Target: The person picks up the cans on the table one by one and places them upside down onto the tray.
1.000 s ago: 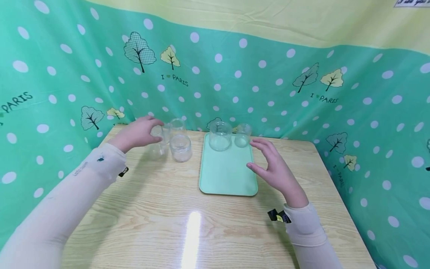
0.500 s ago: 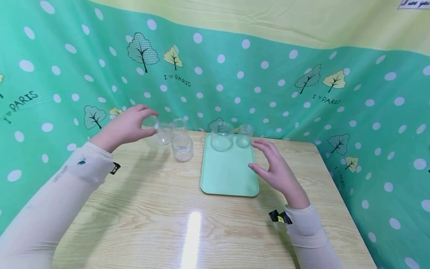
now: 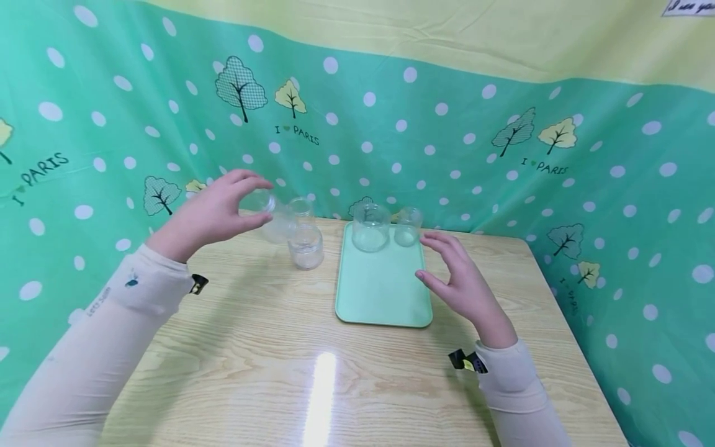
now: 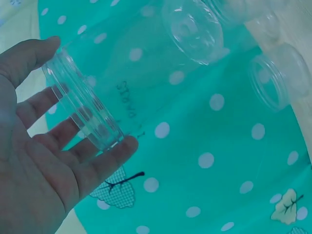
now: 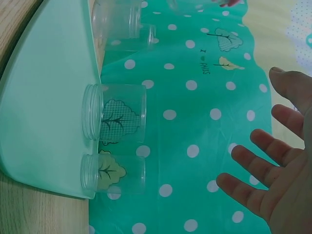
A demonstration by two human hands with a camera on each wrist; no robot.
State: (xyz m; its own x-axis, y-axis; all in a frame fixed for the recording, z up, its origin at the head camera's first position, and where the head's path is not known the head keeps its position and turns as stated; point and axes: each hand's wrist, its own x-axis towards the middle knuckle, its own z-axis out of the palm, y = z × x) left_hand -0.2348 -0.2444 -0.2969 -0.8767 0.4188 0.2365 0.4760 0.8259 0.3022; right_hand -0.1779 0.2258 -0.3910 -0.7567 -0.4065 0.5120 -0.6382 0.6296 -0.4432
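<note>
Two hands are over your table [image 3: 251,372]. Your right hand [image 3: 463,285], nearer, spreads wide and holds nothing, beside the green tray [image 3: 385,292]. Farther off, your left hand [image 3: 209,211] grips a clear jar [image 4: 131,66] by its ribbed end, raised over the left side. That fingertip hold at one end could let it slip, and its free end might knock the neighbouring jars [image 3: 306,248]. It looks colourless, smooth-walled, and blurred from above.
</note>
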